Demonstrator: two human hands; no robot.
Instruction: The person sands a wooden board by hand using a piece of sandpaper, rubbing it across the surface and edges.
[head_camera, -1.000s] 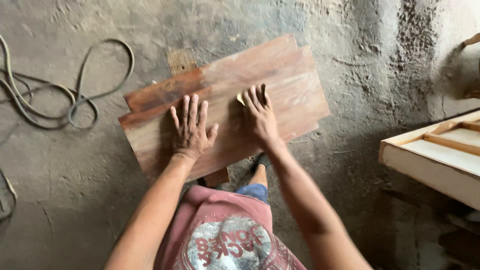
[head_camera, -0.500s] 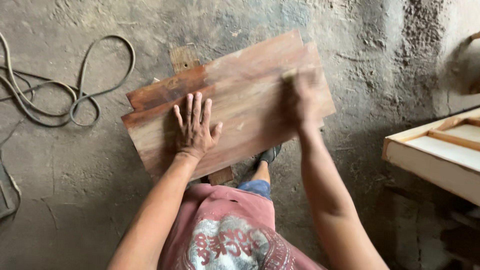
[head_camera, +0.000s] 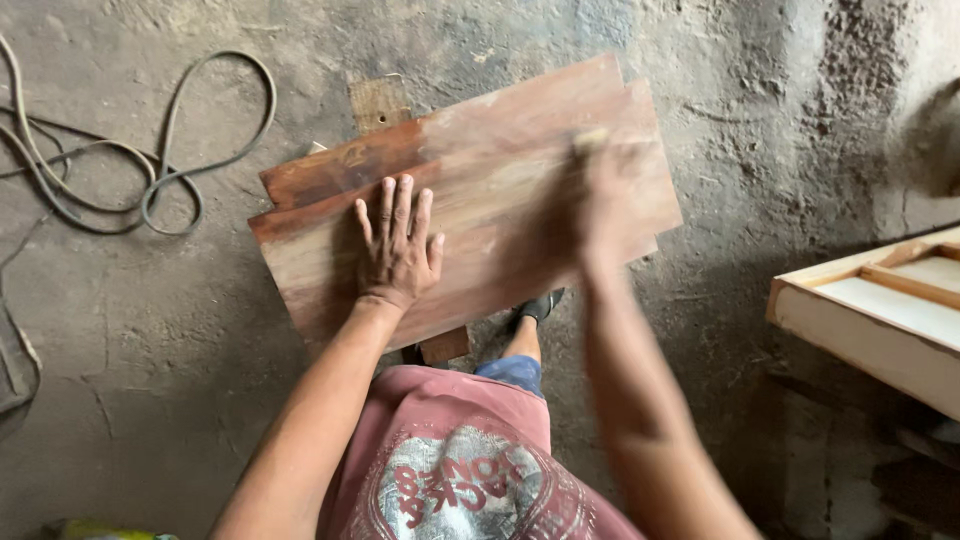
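Reddish-brown flat wooden board (head_camera: 470, 190) lies across a narrow wooden support over the dusty concrete floor (head_camera: 200, 400). Looks stiff, fairly heavy, smooth-faced; best gripped by its long edges. Left hand (head_camera: 398, 245) spread flat on it, pressing. Right hand (head_camera: 600, 195) blurred on the surface; grip cannot be told. Grey cable (head_camera: 150, 170) loops at left.

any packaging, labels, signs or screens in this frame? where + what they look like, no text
No packages, signs or screens in view.
Shirt print: bottom centre, on the person's red shirt; a rounded grey-white graphic with red lettering.
Yellow-green object: bottom-left edge, mostly cut off; cannot tell whether it is a package.
Wooden boards, under the left hand and blurred right hand: no label visible.
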